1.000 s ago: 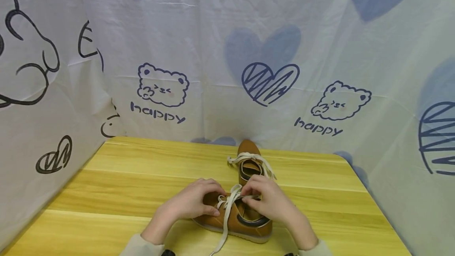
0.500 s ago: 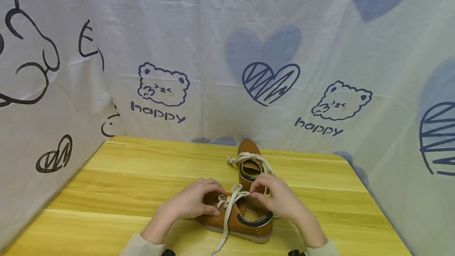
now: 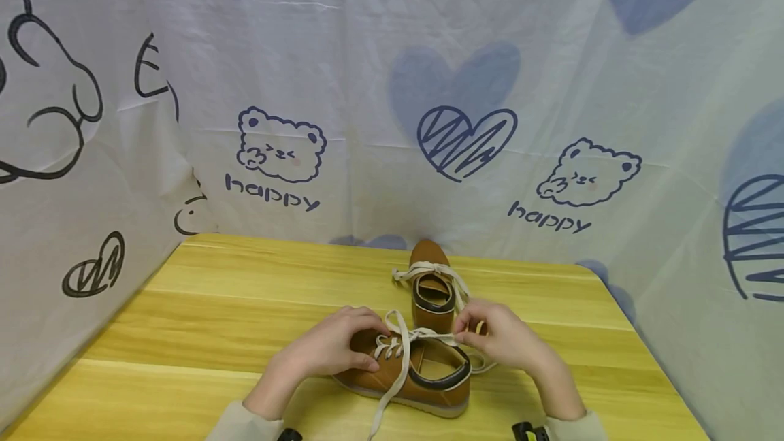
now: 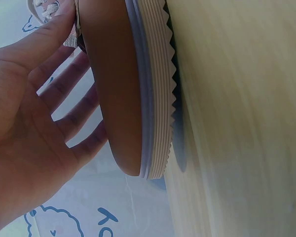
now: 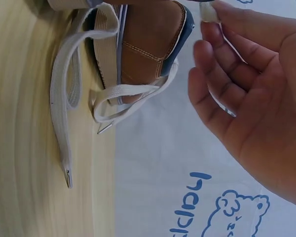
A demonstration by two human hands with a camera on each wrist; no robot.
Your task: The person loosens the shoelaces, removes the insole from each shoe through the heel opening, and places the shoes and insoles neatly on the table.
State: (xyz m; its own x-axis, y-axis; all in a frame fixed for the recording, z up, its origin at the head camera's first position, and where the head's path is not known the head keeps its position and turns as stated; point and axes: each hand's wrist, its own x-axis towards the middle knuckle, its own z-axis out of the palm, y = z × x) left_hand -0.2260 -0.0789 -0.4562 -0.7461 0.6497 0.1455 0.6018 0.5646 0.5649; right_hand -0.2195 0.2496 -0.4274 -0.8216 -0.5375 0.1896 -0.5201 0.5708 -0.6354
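In the head view a brown lace-up shoe [image 3: 422, 393] lies sideways at the front middle of the table, toe to the left. My left hand [image 3: 331, 346] holds its front part, thumb on the near side and fingers over the far side. Between thumb and index finger, my right hand [image 3: 505, 337] pinches a white shoelace [image 3: 437, 337], drawn taut above the shoe's opening. Another length of lace hangs over the near side onto the table. The left wrist view shows the shoe's brown toe [image 4: 116, 108] and ridged sole [image 4: 160, 98] beside my palm.
Behind it a second brown shoe [image 3: 429, 252] points away, its white lace tied across the top. Loose lace [image 5: 61, 113] with a metal tip lies on the wooden table [image 3: 245, 298]. A printed white cloth [image 3: 367, 87] hangs along the back and sides.
My right hand has moved to the right, pulling the pinched lace out straight. The lace across the shoe has shifted right, with a loop rising at its top. My left hand stays put.
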